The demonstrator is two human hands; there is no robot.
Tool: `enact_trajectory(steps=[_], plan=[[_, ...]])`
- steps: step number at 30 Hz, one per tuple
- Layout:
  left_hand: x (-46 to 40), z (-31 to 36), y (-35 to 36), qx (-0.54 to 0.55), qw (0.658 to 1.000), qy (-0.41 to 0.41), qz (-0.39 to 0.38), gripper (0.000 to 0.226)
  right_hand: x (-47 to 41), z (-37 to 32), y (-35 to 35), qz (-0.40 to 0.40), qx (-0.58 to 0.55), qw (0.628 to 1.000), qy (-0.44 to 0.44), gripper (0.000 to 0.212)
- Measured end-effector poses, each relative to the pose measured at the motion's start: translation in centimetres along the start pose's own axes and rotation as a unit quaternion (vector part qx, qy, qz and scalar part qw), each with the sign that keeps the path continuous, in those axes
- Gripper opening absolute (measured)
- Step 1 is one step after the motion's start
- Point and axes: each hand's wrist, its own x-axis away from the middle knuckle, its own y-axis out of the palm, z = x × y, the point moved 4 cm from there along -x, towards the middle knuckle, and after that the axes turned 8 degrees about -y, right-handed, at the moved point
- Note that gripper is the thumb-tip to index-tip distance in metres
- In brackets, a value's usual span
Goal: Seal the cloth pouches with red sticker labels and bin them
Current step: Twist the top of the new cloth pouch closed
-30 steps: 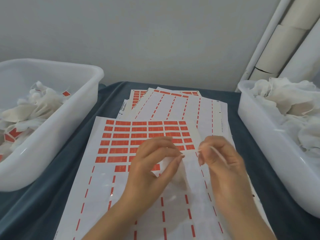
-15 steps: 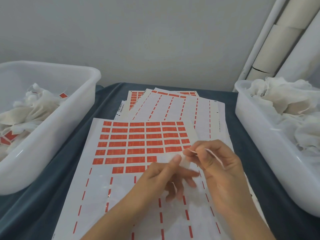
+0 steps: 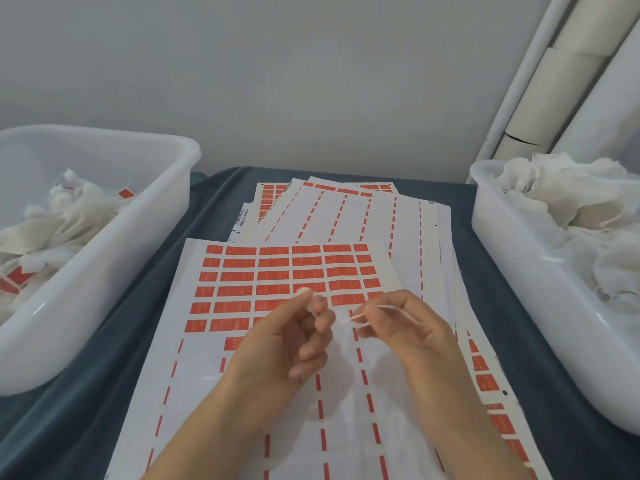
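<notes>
White cloth pouch is held above the sticker sheet on the desk. Its drawstrings are pinched by the left hand and right hand, fingers curled.

Soft, even, fairly bright light; shadows are faint, with a pale one under the hands on the sticker sheet. Small glare spots sit on the left bin and right bin. Fingertips are motion-blurred; wide-angle bending shows at the edges
</notes>
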Motion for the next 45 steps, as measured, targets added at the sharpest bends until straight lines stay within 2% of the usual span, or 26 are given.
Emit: enact_trajectory(steps=[3, 6, 10, 14, 16, 18, 21, 25, 30, 32, 36, 41, 45], plan=[[0.0, -0.5, 0.5, -0.115, 0.993, -0.035, 0.004, 0.025, 0.0, 0.1, -0.1, 0.006, 0.039, 0.999, -0.025, 0.022], [0.1, -0.8, 1.0, -0.206, 0.976, -0.063, 0.011, 0.028, 0.2, 0.4, 0.7, -0.052, 0.083, 0.994, -0.039, 0.017], [0.1, -0.9, 1.3, -0.268, 0.961, -0.073, 0.012, 0.028, 0.4, 0.9, 1.5, -0.108, 0.09, 0.989, -0.033, 0.015], [0.0, -0.8, 1.1, -0.32, 0.945, -0.066, 0.017, 0.03, 0.3, 0.7, 1.3, -0.082, 0.101, 0.99, -0.046, 0.015], [0.1, -0.6, 1.1, -0.354, 0.935, -0.033, 0.014, 0.031, 0.2, 0.8, 0.9, -0.051, 0.117, 0.991, -0.033, 0.019], [0.2, -0.3, 0.8, -0.386, 0.921, 0.011, 0.053, 0.03, 0.1, 1.2, 0.1, -0.013, 0.146, 0.989, -0.007, 0.025], [0.1, 0.0, 0.7, -0.414, 0.904, 0.064, 0.083, 0.027, -0.1, 1.4, -0.2, 0.002, 0.166, 0.986, 0.008, 0.026], [0.2, -0.6, 1.4, -0.435, 0.898, 0.065, 0.015, 0.024, 0.1, 1.3, 0.5, -0.03, 0.165, 0.986, -0.022, 0.021], [0.3, -0.7, 1.3, -0.447, 0.894, 0.038, -0.02, 0.02, 0.3, 1.4, 1.0, -0.048, 0.142, 0.989, -0.015, 0.024], [0.2, -0.7, 1.2, -0.463, 0.885, 0.046, -0.007, 0.023, 0.2, 1.4, 0.9, -0.024, 0.155, 0.988, -0.01, 0.023], [-0.1, -0.3, 0.6, -0.512, 0.847, 0.129, 0.055, 0.03, -0.1, 1.6, -0.1, 0.031, 0.144, 0.989, 0.019, 0.023], [0.2, -0.3, 1.0, -0.483, 0.861, 0.158, 0.037, 0.024, -0.4, 1.7, -0.4, 0.029, 0.065, 0.995, 0.07, 0.033], [0.2, -0.3, 1.0, -0.493, 0.853, 0.164, 0.051, 0.027, -0.5, 1.7, -0.4, 0.0, 0.07, 0.995, 0.073, 0.031]])
